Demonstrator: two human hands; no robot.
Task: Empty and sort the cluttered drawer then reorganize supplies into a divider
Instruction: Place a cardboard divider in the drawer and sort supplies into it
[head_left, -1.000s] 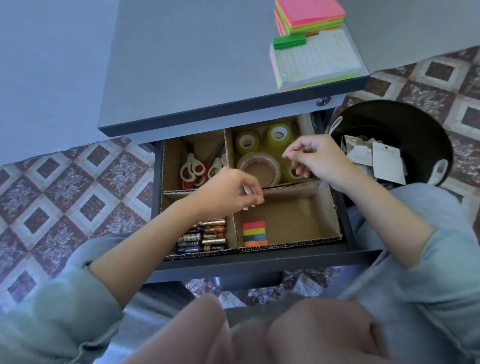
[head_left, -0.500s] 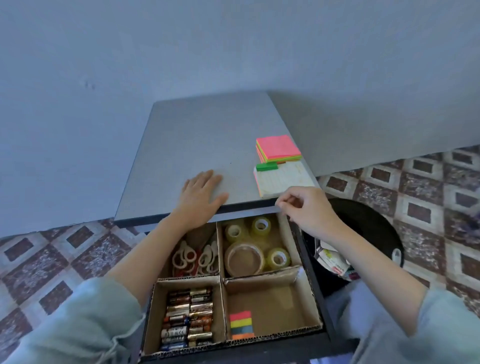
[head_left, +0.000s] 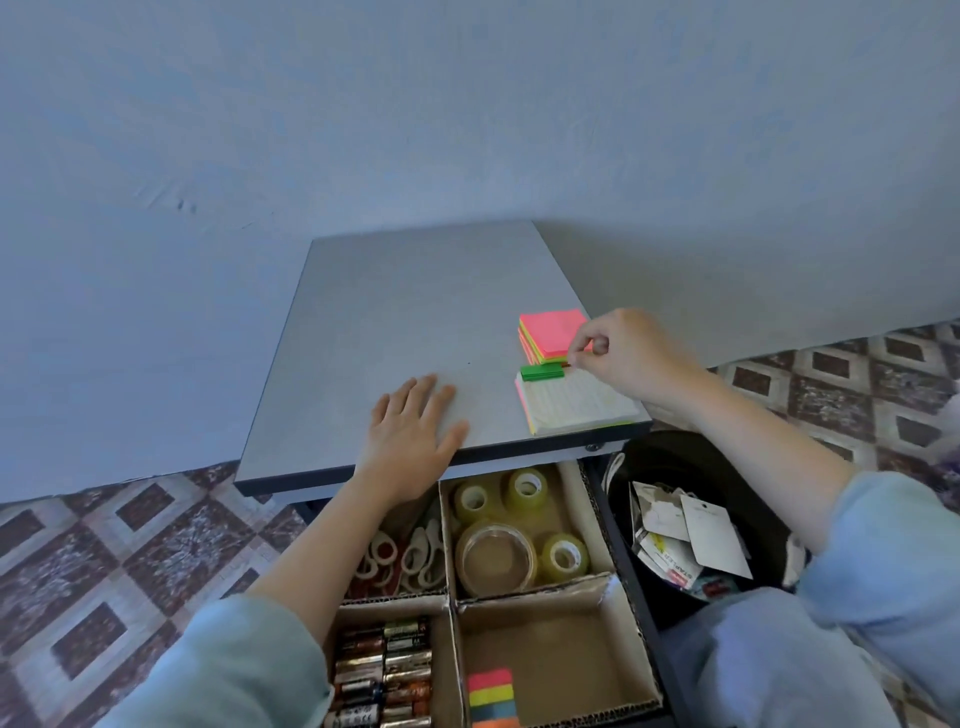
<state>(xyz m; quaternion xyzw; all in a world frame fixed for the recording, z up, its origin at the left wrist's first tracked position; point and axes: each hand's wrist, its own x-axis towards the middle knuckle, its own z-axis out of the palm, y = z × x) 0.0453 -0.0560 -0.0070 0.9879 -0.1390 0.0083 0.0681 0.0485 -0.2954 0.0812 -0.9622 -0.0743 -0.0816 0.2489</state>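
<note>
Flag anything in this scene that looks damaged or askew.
In the cardboard divider, the cross wall between the tape rolls and the sticky flags is bent and frayed near its right end, leaning rather than standing straight. Nothing else stands out.

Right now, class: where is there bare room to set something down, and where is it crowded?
Free: the far and left desk top, between wall, left hand and pink sticky pad; also the front-right compartment beside its colour strips. Crowded: the right corner with lined notepad and right hand; the compartments of scissors, tape and batteries.
</note>
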